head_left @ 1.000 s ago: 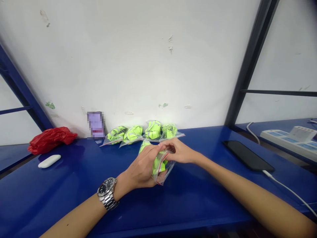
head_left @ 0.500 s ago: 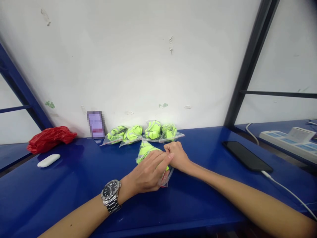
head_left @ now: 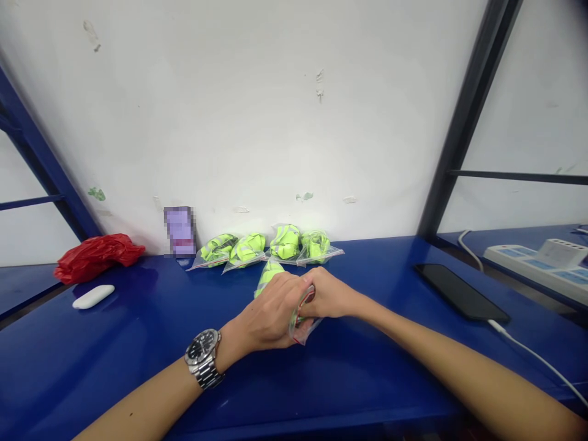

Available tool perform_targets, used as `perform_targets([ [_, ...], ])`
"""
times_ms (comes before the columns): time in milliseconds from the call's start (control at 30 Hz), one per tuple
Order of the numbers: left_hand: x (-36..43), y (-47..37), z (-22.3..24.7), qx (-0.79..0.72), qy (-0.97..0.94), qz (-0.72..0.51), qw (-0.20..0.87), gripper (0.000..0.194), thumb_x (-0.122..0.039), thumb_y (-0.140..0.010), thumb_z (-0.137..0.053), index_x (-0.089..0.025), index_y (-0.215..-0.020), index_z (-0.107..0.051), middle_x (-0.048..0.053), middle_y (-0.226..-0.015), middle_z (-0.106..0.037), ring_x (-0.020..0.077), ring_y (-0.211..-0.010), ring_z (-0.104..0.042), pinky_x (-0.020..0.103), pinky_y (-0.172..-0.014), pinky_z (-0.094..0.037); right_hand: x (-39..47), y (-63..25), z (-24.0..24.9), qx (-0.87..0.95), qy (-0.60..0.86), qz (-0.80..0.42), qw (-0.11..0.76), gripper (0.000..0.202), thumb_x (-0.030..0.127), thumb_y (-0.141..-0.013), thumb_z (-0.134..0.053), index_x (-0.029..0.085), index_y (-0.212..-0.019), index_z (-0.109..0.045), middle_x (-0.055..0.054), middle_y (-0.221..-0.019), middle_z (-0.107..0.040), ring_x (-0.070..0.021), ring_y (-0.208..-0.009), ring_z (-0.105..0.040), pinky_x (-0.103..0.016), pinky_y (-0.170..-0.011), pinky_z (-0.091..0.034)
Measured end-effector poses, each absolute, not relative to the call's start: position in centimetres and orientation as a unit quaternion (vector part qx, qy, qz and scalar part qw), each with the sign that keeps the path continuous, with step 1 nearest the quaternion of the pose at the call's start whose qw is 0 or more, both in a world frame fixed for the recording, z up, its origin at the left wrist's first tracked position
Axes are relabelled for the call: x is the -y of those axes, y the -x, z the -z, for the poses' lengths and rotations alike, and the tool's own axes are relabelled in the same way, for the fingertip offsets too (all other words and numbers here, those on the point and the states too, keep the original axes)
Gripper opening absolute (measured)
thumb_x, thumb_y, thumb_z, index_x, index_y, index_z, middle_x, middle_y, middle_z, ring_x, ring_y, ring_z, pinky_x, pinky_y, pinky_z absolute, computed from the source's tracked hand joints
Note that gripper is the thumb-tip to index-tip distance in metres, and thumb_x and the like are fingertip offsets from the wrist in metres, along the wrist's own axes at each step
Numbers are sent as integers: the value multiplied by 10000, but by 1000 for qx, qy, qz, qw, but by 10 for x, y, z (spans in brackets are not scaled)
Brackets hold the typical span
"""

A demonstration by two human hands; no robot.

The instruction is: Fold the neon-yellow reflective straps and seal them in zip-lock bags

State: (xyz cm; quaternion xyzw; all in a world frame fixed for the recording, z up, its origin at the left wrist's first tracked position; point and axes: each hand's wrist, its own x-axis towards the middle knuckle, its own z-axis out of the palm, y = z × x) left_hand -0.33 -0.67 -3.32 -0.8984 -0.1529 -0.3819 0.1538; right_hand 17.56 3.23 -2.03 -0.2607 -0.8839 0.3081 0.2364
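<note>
A clear zip bag [head_left: 303,331] with a folded neon-yellow reflective vest [head_left: 269,273] in it lies on the blue table in front of me. My left hand [head_left: 275,312], a steel watch on its wrist, is closed over the bag's near part and covers much of it. Against its fingers, my right hand [head_left: 333,293] is closed at the bag's mouth, which bulges around the right fingers. What the right fingertips hold inside is hidden. Just behind stand several more bagged vests [head_left: 285,242] in a row by the wall.
A red plastic bag [head_left: 98,257] and a white oval case [head_left: 94,297] lie at the left. A phone with a blurred screen [head_left: 180,231] leans on the wall. At the right lie a black phone [head_left: 462,293] on a white cable and a power strip [head_left: 533,263].
My right hand has come down and nearer, from the far side of my left hand to the bag's mouth. The mouth now gapes around its fingers. My left hand keeps its hold.
</note>
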Motion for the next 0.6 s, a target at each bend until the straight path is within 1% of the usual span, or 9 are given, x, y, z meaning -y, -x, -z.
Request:
perform_targets([
  [67,6,1,36,146,902,364,179,827,-138,-810,-582,-134,-1483,-102,151,-1042,-612,241,-940,-587,443,-793,-527,-33,-169,31,879,321,-240,260,214,171,-674,-592,146,-491,-483,43,-483,-415,-65,-482,-353,-203,-458,-247],
  [133,5,0,37,135,907,348,197,825,-94,-811,-560,-130,-1486,-89,147,-1046,-604,237,-950,-576,450,-797,-527,-34,-166,39,867,368,-195,273,236,159,-693,-561,159,-478,-464,35,-471,-391,-71,-468,-336,-230,-462,-216],
  [233,6,1,31,147,906,350,188,812,-116,-805,-585,-111,-1474,-124,180,-1121,-564,258,-1027,-548,476,-842,-512,-37,-166,41,866,346,-207,296,220,187,-680,-598,168,-509,-462,47,-487,-370,-72,-478,-336,-226,-471,-217],
  [333,11,5,16,176,895,355,205,647,-150,-775,-636,-207,-1359,-363,184,-1251,-464,301,-1149,-487,519,-907,-465,-37,-171,29,854,302,-256,337,254,263,-679,-644,167,-560,-441,64,-515,-355,-63,-500,-310,-201,-463,-224],
  [400,18,10,5,198,886,345,237,447,-144,-752,-659,-241,-1166,-524,162,-1286,-408,334,-1192,-448,551,-924,-434,-33,-176,17,841,305,-258,364,264,299,-697,-652,170,-597,-445,66,-517,-373,-64,-495,-324,-200,-459,-225],
  [433,23,13,0,210,881,344,249,358,-136,-745,-667,-233,-1073,-562,155,-1282,-395,344,-1195,-439,558,-927,-426,-30,-178,10,835,318,-253,372,249,309,-716,-645,170,-624,-460,65,-506,-391,-68,-481,-345,-203,-457,-230],
  [500,31,20,-9,234,867,349,267,231,-120,-752,-665,-209,-947,-579,144,-1252,-393,344,-1176,-438,554,-920,-423,-24,-183,-1,824,351,-238,376,160,306,-770,-602,169,-761,-520,65,-473,-439,-83,-440,-398,-208,-455,-250],
  [533,35,23,-14,247,863,346,273,186,-117,-766,-655,-204,-911,-576,137,-1235,-399,336,-1158,-443,546,-912,-424,-21,-185,-7,821,364,-225,377,149,287,-801,-565,168,-887,-537,69,-463,-462,-92,-422,-419,-211,-458,-264],
  [600,42,31,-22,278,859,327,278,114,-128,-801,-628,-195,-875,-571,131,-1198,-418,317,-1109,-456,531,-891,-424,-15,-188,-15,835,366,-154,381,314,228,-834,-500,174,-1142,-484,63,-498,-521,-108,-428,-450,-219,-480,-286],
])
